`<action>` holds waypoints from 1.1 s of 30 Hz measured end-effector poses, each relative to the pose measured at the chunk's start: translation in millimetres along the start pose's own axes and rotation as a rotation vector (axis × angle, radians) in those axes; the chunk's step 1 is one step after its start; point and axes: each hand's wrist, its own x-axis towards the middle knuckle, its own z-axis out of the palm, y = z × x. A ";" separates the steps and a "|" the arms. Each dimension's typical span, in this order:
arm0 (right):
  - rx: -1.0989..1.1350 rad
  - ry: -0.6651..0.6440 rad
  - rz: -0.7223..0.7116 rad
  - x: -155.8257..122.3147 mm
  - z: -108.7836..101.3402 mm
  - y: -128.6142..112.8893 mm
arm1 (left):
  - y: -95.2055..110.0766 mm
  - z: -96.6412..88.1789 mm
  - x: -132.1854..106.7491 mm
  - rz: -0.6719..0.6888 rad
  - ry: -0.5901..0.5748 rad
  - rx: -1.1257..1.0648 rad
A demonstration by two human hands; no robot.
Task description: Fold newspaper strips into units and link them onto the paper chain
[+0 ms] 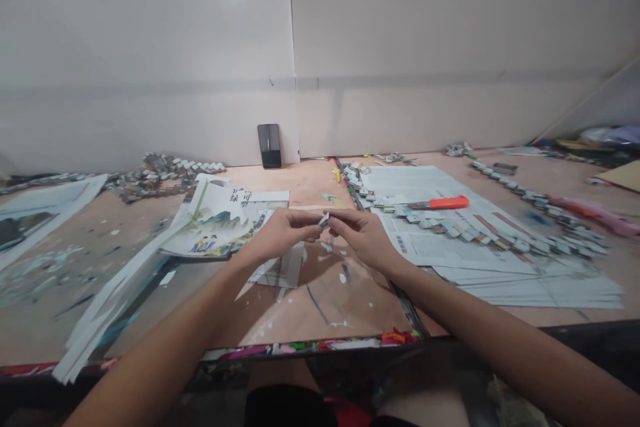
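Both my hands meet above the middle of the table, fingertips pinched together on a small folded paper piece point(325, 219). My left hand point(286, 230) closes on it from the left. My right hand point(364, 233) holds it from the other side, thumb and forefinger bent. Under and beside my left hand lie an illustrated printed page point(223, 223) and a torn sheet with text point(284, 270). To the right of my right hand, a long zigzag chain of folded paper point(465, 232) curves across newspaper sheets point(425, 180).
An orange-handled knife point(447, 202) rests on the newspaper. A phone point(270, 145) leans upright on the white partition point(200, 67). More folded paper chain point(165, 173) is heaped at back left. Long paper strips point(115, 300) lie left, reaching past the table's front edge.
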 end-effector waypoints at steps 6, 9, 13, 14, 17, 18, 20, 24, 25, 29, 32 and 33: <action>0.019 -0.036 -0.118 -3.4 1.1 3.2 | 7.1 -2.3 -1.2 -0.007 -0.147 -0.084; -0.132 -0.029 -0.242 -3.8 -1.8 -0.1 | 6.9 -3.0 -1.5 -0.027 -0.188 -0.112; -0.267 0.035 -0.375 -2.9 -4.0 -1.1 | 4.3 -1.3 -0.9 -0.021 -0.165 -0.158; -0.279 0.049 -0.400 -2.6 -4.1 -0.4 | 3.7 -0.7 -0.8 -0.016 -0.152 -0.160; -0.298 0.071 -0.456 -2.1 -4.2 2.0 | 3.8 0.5 -1.4 -0.015 -0.164 -0.168; -0.300 0.076 -0.468 -2.0 -4.2 2.3 | 4.4 1.1 -1.9 -0.020 -0.180 -0.168; -0.309 0.080 -0.472 -2.0 -4.4 2.3 | 6.5 2.8 -2.9 -0.016 -0.201 -0.134; -0.305 0.088 -0.455 -1.5 -5.0 0.8 | 12.0 8.7 -5.2 0.080 -0.135 0.106; -0.298 0.091 -0.452 -1.4 -5.1 0.4 | 13.1 10.4 -5.8 0.099 -0.113 0.166; -0.271 0.086 -0.442 -1.9 -5.0 -1.5 | 14.3 16.9 -8.2 0.133 -0.049 0.300; -0.267 0.079 -0.436 -2.8 -5.0 -2.2 | 11.9 22.2 -9.0 0.135 -0.006 0.212; -0.270 0.073 -0.442 -2.9 -5.2 -2.4 | 10.8 23.7 -8.9 0.119 -0.011 0.129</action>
